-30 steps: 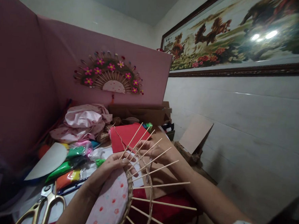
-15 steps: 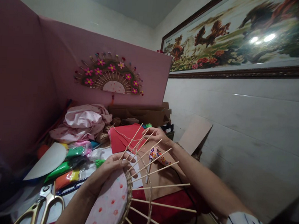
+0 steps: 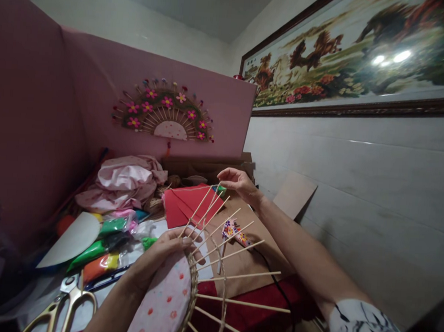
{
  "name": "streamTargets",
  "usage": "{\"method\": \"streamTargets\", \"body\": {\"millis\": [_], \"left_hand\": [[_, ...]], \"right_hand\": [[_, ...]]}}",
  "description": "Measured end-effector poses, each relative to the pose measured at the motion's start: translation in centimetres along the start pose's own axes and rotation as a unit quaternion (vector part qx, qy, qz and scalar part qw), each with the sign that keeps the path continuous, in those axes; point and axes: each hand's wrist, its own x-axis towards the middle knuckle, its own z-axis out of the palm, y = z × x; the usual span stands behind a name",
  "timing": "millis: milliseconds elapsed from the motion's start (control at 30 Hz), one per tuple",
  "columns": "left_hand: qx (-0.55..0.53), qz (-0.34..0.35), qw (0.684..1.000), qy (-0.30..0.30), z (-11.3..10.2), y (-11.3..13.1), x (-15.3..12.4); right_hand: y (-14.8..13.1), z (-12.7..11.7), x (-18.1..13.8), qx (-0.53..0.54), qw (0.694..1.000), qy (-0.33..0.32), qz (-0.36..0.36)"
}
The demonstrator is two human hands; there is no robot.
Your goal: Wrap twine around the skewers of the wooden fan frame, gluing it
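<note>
My left hand (image 3: 162,256) grips the rim of a half-made fan (image 3: 168,303) with a pink dotted fabric centre, a woven twine border and several bamboo sticks (image 3: 235,253) fanning out to the right. My right hand (image 3: 239,182) is raised over the far side of the table, its fingers pinched on a thin twine strand (image 3: 190,188) that runs left across the red paper (image 3: 184,204). A small flowered item (image 3: 235,233) lies on the brown cardboard (image 3: 246,260) below that arm.
A finished flower fan (image 3: 165,113) hangs on the pink partition. Pink cloth (image 3: 125,177), packets of coloured clay (image 3: 102,244), a white paper shape (image 3: 72,237) and gold scissors (image 3: 61,304) crowd the left. A cardboard box (image 3: 207,167) stands behind; a framed horse picture (image 3: 356,54) hangs at right.
My right hand has risen from the sticks and moved away towards the back, drawing the twine taut over the red paper. The flowered item beneath it came into view. My left hand stayed put.
</note>
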Motion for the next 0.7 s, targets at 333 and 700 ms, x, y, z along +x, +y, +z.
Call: {"method": "streamTargets", "body": {"millis": [333, 700], "left_hand": [[0.014, -0.009, 1.000, -0.012, -0.2, -0.8, 0.5], [-0.005, -0.006, 1.000, -0.004, 0.7, -0.6, 0.1]], "right_hand": [[-0.6, 1.2, 1.2, 0.034, 0.999, -0.034, -0.003], [4.7, 4.0, 1.1, -0.006, 0.988, -0.119, 0.094]]}}
